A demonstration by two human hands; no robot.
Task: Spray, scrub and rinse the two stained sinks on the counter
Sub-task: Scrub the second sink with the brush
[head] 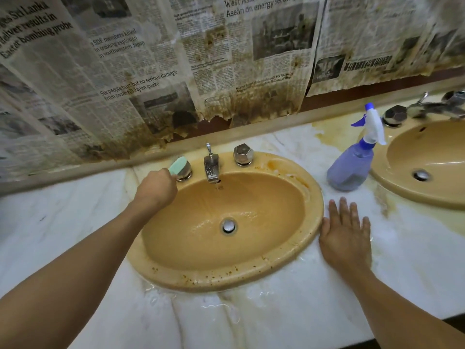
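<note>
Left hand (156, 190) grips the green sponge (179, 167) against the left knob (185, 175) of the near sink (314, 210); my right hand (346, 235) lies flat, fingers straight, on the wet bench (251, 323) beside its rim. Spray bottle (352, 167) stands between this and the far sink (407, 196).

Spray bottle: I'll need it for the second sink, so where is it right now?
Head view, right of centre: the spray bottle stands upright on the counter between the near sink and the second sink, beyond the right hand.

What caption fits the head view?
Left hand holds green sponge on tap knob; right hand rests flat beside stained sink.
</note>
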